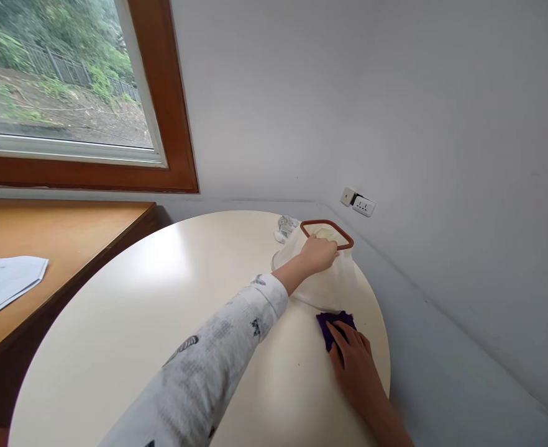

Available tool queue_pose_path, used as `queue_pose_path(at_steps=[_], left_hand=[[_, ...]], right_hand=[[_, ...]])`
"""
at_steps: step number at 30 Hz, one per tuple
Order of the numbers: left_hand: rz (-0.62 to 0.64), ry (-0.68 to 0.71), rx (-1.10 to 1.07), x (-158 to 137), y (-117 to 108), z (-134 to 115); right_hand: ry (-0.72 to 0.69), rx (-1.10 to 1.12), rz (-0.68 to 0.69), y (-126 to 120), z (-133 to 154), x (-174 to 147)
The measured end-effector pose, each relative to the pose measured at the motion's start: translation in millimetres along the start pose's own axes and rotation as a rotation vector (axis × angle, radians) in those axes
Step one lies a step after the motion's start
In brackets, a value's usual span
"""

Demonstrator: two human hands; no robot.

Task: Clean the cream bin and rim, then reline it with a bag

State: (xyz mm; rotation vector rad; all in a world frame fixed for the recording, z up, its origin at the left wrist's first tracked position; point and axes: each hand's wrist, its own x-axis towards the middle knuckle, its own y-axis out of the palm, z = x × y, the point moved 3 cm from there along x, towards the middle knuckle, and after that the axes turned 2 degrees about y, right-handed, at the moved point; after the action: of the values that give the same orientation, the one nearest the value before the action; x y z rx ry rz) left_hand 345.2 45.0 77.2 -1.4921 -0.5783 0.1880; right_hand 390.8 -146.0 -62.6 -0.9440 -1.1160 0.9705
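Note:
Toward the table's right side stands a whitish waste bin (pixel 309 285) with a brown squared rim (pixel 326 222), what looks like a thin white liner hanging over it. My left hand (pixel 318 253) reaches across and is closed on the near edge of that rim. Closer to me, a dark purple cloth (pixel 327 332) lies crumpled on the table in front of the bin. My right hand (pixel 352 351) presses down on this cloth and grips it, fingers curved over it; part of the cloth is hidden underneath.
The round cream table (pixel 162 323) fills the middle. Behind the bin lies a crumpled clear-and-white plastic bag (pixel 284 228). Walls close in at the back and right, with a power socket (pixel 363 205). A wooden desk (pixel 78 226) holding papers (pixel 8 279) is at left, below a window.

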Motion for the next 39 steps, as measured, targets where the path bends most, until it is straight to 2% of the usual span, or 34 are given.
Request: queue_pose_path(at_steps=[6,10,12,14,20,23,25,28,30,33,39], left_hand=[[-0.065,-0.004,-0.018,0.3,-4.0,-0.7],[-0.233,0.032,-0.034,-37.1,-15.2,4.8],[-0.271,0.086,-0.042,-71.6,-16.5,13.5],[-0.244,0.073,-0.049,-114.9,-13.6,29.8],[-0.071,-0.255,-0.085,-264.2,2.3,93.1],[-0.014,-0.350,-0.080,-319.7,7.7,104.0],[0.026,-0.360,-0.074,-340.8,11.6,102.6],[0.109,-0.339,-0.075,-350.3,19.8,96.7],[0.143,-0.338,-0.070,-346.2,25.4,95.1],[0.144,-0.368,-0.049,-333.3,31.7,99.0],[0.101,-0.439,-0.016,-309.3,35.0,121.0]], right_hand=[[-0.032,0.005,-0.014,-1.8,0.9,-1.0],[-0.028,0.000,-0.016,-3.4,1.4,-1.3],[-0.022,-0.011,-0.017,-3.6,1.5,-1.4],[-0.010,-0.028,-0.032,-3.0,0.9,-2.0],[-0.016,-0.040,-0.135,-6.9,-0.5,0.1],[-0.060,-0.002,-0.208,-17.7,9.3,11.3],[-0.120,0.031,-0.187,-23.2,25.1,24.3],[-0.264,0.045,-0.025,-21.9,62.4,49.1],[-0.375,0.038,0.104,-14.8,90.8,66.2],[-0.460,0.009,0.222,1.6,125.0,90.6],[-0.474,0.024,0.362,39.9,151.5,117.6]])
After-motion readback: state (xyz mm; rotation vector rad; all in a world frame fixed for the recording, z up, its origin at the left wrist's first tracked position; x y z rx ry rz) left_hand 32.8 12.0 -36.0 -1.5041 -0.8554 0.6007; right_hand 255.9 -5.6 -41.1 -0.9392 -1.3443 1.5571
